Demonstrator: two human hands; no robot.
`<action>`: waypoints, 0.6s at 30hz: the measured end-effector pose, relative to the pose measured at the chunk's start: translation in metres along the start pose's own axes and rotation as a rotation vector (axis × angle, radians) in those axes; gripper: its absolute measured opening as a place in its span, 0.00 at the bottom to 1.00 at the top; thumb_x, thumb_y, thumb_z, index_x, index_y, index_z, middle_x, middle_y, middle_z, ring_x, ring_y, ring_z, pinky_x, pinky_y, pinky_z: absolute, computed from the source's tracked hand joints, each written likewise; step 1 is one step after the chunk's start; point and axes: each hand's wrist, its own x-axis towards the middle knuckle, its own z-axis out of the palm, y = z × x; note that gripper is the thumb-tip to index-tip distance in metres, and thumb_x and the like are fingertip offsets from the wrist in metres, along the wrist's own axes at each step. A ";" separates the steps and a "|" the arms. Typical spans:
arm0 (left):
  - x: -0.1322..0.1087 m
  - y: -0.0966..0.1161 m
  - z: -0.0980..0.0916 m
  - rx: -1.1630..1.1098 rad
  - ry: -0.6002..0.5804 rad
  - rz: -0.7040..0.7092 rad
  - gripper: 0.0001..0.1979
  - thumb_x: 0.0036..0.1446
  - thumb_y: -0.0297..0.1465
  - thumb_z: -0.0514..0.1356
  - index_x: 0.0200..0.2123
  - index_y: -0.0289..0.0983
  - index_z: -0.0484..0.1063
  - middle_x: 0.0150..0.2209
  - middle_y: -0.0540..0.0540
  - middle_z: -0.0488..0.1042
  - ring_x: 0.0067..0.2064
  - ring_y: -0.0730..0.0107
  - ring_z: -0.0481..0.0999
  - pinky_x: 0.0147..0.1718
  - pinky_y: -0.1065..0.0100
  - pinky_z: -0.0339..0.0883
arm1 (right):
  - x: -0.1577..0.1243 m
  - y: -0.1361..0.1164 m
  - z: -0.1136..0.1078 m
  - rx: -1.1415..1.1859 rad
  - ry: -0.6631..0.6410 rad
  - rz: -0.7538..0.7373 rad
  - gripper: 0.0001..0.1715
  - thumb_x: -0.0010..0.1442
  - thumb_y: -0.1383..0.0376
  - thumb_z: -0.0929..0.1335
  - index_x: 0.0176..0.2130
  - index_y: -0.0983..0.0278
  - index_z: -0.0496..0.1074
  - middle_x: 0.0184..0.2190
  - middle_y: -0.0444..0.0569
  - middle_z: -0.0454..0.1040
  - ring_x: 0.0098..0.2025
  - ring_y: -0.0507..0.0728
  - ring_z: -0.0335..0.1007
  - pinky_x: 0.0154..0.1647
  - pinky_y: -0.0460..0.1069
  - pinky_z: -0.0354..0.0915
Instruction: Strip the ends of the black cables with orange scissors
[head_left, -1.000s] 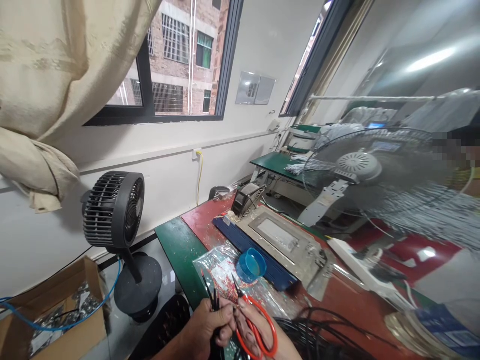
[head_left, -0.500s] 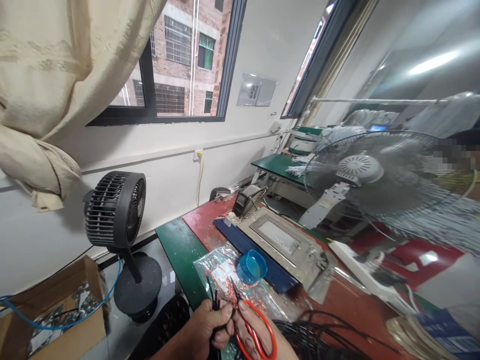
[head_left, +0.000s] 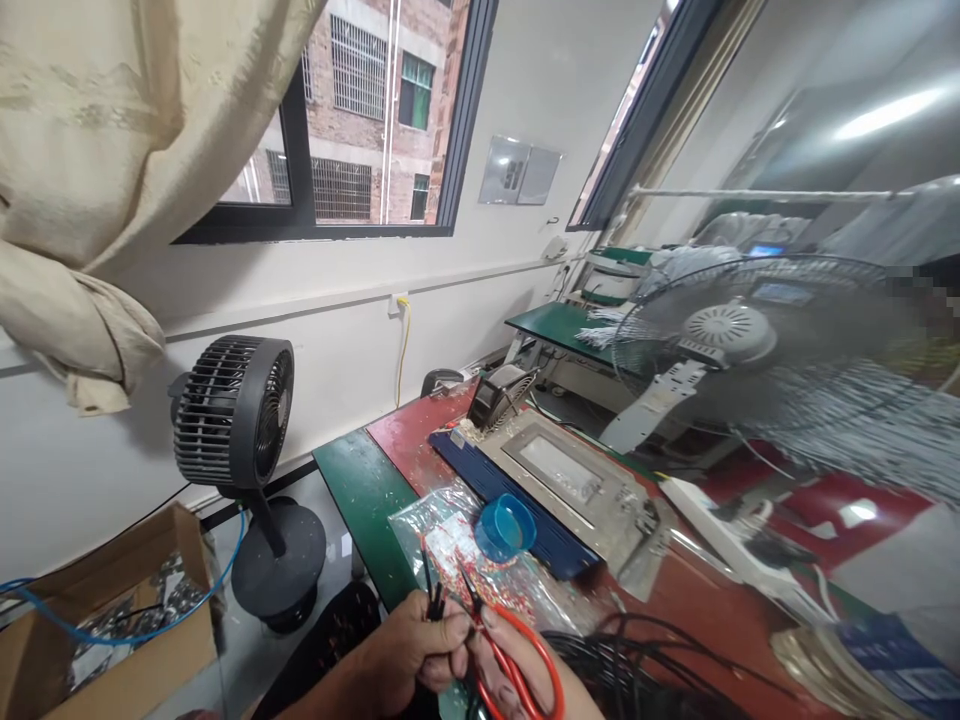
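Observation:
My left hand (head_left: 429, 640) is closed around a few black cables (head_left: 432, 600), whose short ends stick up above the thumb. Right beside it, my right hand (head_left: 514, 655) grips red-handled scissors (head_left: 551, 672), their dark blades (head_left: 470, 588) pointing up and away from me. The fingers of both hands meet, so the spot where blades and cables come closest is hidden. Beyond the hands lies a clear plastic bag (head_left: 442, 525) strewn with small red and white bits. A blue round dish (head_left: 505, 528) stands on the bag's far side.
Coiled black cables (head_left: 622, 660) lie right of my hands. Behind the dish sits a beige machine (head_left: 559, 470) with a blue front edge. A large fan (head_left: 727, 335) stands at right, a black fan (head_left: 236, 415) at left, above an open cardboard box (head_left: 150, 620).
The view has shifted slightly. My hands stay together with the cables and scissors in nearly the same pose; the scissor handles sit a little lower and farther right.

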 end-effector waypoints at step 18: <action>-0.002 0.001 0.000 0.027 -0.042 0.024 0.20 0.48 0.44 0.59 0.17 0.34 0.63 0.11 0.57 0.53 0.13 0.85 0.43 0.14 0.70 0.34 | -0.004 -0.006 0.011 -0.107 -0.014 -0.006 0.30 0.38 0.44 0.71 0.14 0.66 0.63 0.07 0.37 0.57 0.09 0.42 0.47 0.08 0.40 0.43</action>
